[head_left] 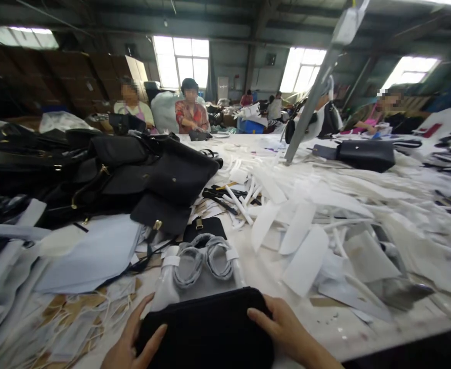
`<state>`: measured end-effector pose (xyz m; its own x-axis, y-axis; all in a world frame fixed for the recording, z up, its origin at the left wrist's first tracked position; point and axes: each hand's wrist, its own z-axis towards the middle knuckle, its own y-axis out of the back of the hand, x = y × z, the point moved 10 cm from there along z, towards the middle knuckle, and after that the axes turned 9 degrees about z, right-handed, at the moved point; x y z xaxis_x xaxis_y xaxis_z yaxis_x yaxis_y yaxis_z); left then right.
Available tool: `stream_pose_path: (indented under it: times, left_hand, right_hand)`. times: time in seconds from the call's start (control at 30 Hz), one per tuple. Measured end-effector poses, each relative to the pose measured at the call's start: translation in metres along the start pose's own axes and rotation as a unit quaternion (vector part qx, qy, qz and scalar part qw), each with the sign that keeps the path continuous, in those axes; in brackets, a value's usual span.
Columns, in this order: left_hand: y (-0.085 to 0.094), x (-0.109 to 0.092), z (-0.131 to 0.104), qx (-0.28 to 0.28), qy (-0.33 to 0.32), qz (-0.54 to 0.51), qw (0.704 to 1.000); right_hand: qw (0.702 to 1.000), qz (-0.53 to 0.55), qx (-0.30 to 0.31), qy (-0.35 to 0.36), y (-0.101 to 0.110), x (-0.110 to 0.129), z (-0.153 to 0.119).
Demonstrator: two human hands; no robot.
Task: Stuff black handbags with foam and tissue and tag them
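Note:
A black bag (206,330) lies low at the front of the table, its lower part cut off by the picture's edge. My left hand (135,338) grips its left side, thumb on the near face and fingers behind. On its right upper corner my right hand (277,323) is closed the same way. Just beyond the bag sit two coiled straps in grey wrapping (203,260), with white bands around them at the sides. A black piece with a gold-coloured clasp (199,224) shows behind the coils.
Black bags (148,169) are heaped at the left. White sheets (95,251) and tags with strings (79,323) lie nearer. White cut pieces (306,256) spread over the right side. A slanted metal post (310,107) rises from the table. Several people work across it.

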<state>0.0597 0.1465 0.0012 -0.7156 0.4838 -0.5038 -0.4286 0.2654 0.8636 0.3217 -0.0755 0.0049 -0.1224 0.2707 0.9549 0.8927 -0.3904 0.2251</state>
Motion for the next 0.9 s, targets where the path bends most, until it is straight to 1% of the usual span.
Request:
stream_pose_path:
  times: [0.03,0.07,0.13,0.17,0.2,0.23,0.27,0.3,0.33,0.4,0.5,0.63,0.77,0.83,0.9]
  left_hand:
    - [0.012,-0.014,-0.001,-0.035,-0.028,0.026,0.999]
    - [0.023,-0.034,-0.003,-0.071,-0.071,0.050,0.994]
    - [0.038,-0.083,-0.009,-0.122,-0.177,0.086,0.973]
    - [0.037,-0.108,-0.010,-0.115,-0.226,0.095,0.963]
    - [0.028,-0.132,-0.009,-0.078,-0.268,0.102,0.955]
    - [0.019,-0.150,-0.007,-0.038,-0.284,0.113,0.951]
    - [0.008,-0.164,-0.003,-0.001,-0.287,0.128,0.949]
    - [-0.005,-0.174,0.001,0.042,-0.280,0.151,0.947]
    - [-0.017,-0.179,0.006,0.077,-0.263,0.174,0.946]
    - [-0.034,-0.183,0.013,0.118,-0.235,0.208,0.942]
    - [-0.046,-0.181,0.020,0.127,-0.222,0.219,0.942]
    - [-0.051,-0.174,0.023,0.140,-0.212,0.219,0.942]
    - [-0.050,-0.176,0.020,0.134,-0.226,0.218,0.940]
    - [-0.050,-0.176,0.019,0.126,-0.232,0.214,0.941]
    - [-0.051,-0.174,0.020,0.120,-0.234,0.216,0.940]
  right_hand:
    - [1.000,-0.001,-0.005,0.009,0.000,0.000,-0.001]
    - [1.000,-0.005,-0.011,0.020,0.001,0.001,-0.002]
    - [0.999,-0.018,-0.022,0.039,0.002,0.004,-0.004]
    - [0.998,-0.023,-0.026,0.047,0.002,0.006,-0.005]
    - [0.998,-0.025,-0.029,0.055,0.002,0.008,-0.006]
    - [0.997,-0.027,-0.029,0.062,0.003,0.010,-0.007]
    - [0.997,-0.028,-0.030,0.071,0.003,0.012,-0.008]
    - [0.996,-0.032,-0.032,0.079,0.003,0.014,-0.009]
    - [0.995,-0.040,-0.036,0.086,0.003,0.016,-0.009]
    - [0.992,-0.065,-0.055,0.094,0.005,0.016,-0.010]
    - [0.986,-0.093,-0.106,0.088,0.008,0.010,-0.008]
    - [0.974,-0.113,-0.182,0.067,0.011,0.002,-0.004]
    - [0.964,-0.124,-0.225,0.069,0.010,0.005,-0.007]
    - [0.962,-0.125,-0.228,0.081,0.013,0.013,-0.017]
    - [0.953,-0.119,-0.251,0.118,0.023,0.030,-0.040]
